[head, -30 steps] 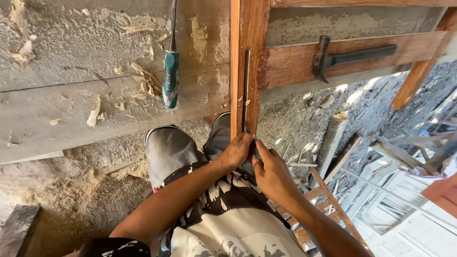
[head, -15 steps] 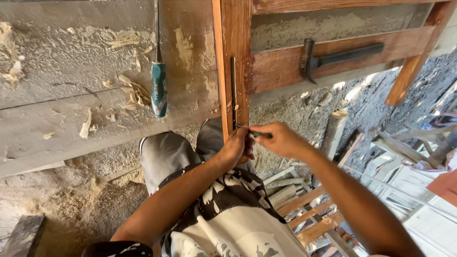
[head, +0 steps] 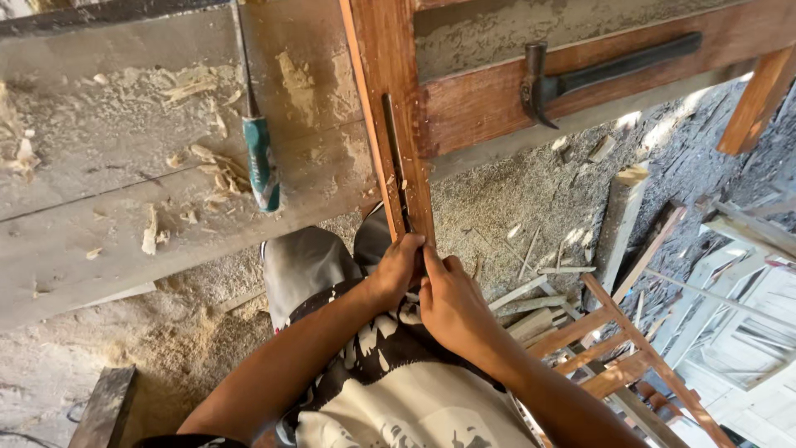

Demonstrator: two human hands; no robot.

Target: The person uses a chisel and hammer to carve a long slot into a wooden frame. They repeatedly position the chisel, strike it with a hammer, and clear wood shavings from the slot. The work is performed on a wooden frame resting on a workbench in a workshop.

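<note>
Head view shows both hands meeting at the near end of a reddish-brown wooden frame post, which carries a long, narrow dark slot down its face. Left hand has its fingers curled shut against the post's end; right hand closes beside it (whatever it pinches is hidden). A green-handled chisel lies on the shaving-strewn desk, well apart from a dark hammer resting on the crossrail.
</note>
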